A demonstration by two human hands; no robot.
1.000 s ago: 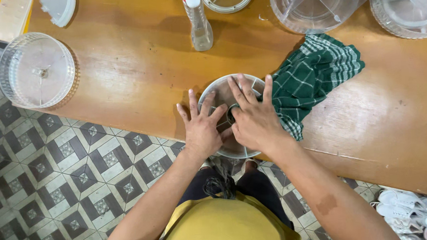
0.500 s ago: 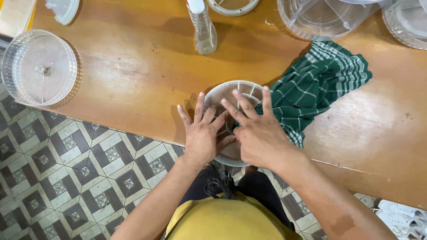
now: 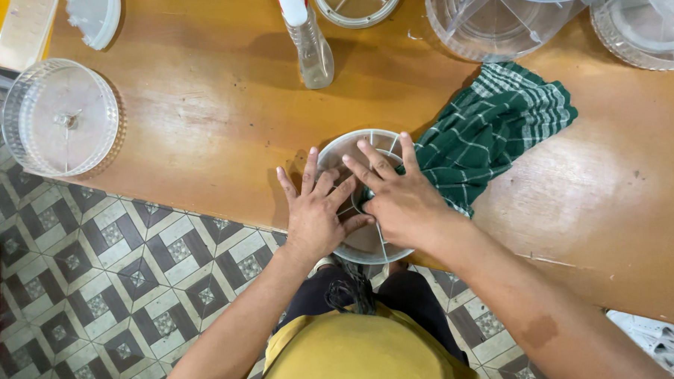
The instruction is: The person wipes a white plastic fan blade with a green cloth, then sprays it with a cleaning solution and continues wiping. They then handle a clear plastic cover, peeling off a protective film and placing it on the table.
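A: Since a second ago very little has shifted. Both hands lie on the round clear dish [image 3: 367, 250], as they did then.

B: Where does the dish sit?

A: On the near edge of the worktop [image 3: 200, 119], its near rim jutting out over the tiled floor [image 3: 94, 280], close to the person's body. It has stayed in about that place, with the green checked cloth [image 3: 499, 128] touching its far right side.

B: And the left hand [image 3: 317, 212]?

A: Its grip is spread, palm down over the dish's left rim. The fingers were fanned wider a second ago and now slant more toward the right hand [image 3: 401, 198], so that the two hands touch.

B: What about the right one?

A: Its fingers are splayed across the dividers inside the dish and reach nearly to the far rim, much as before. A dark scrap shows under the heel of the palm, perhaps a fold of the cloth. Whether the thumb pinches it I cannot tell.

B: Has anything else moved?

A: No. The spray bottle [image 3: 310, 48] stands well behind, the ribbed clear disc [image 3: 60, 117] lies far to the left, and the big clear tubs [image 3: 488, 23] keep to the back right. Judging from this, the hands are working on the dish in place rather than lifting it
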